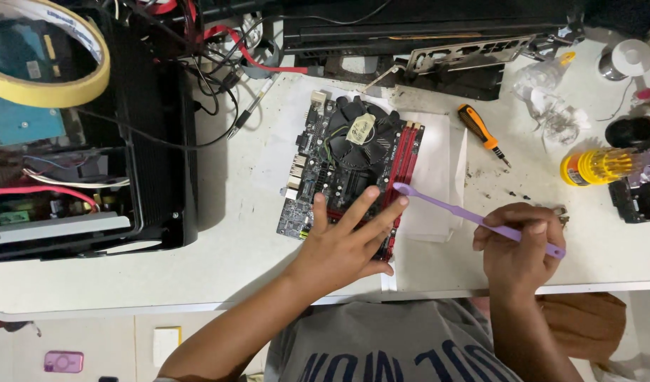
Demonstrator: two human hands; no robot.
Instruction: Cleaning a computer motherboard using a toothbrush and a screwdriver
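Head view, looking straight down: left hand [346, 244] lies flat and spread on the near end of a black motherboard [318, 177], fingers fanned over its red memory slots [403, 166], gripping nothing, only pressing down. The board sits near the middle of the white worktop [233, 212], partly on a sheet of white paper [438, 177], with a round black cooler fan [359, 133] on its far half. Right hand [517, 247] is curled closed around a slim purple plastic tool [473, 219], holding it near its handle end; the tool's small rounded tip reaches left to the red slots, just beside the left fingertips, though whether it actually touches the board is hard to tell from this height. An orange-handled screwdriver [484, 134] lies on the worktop beyond the right hand, well apart from it. A yellow screwdriver bit holder [599, 166] lies toward the right edge. An open black computer case [77, 141] fills the left side, with a roll of yellowish tape [70, 85] resting on top of it.
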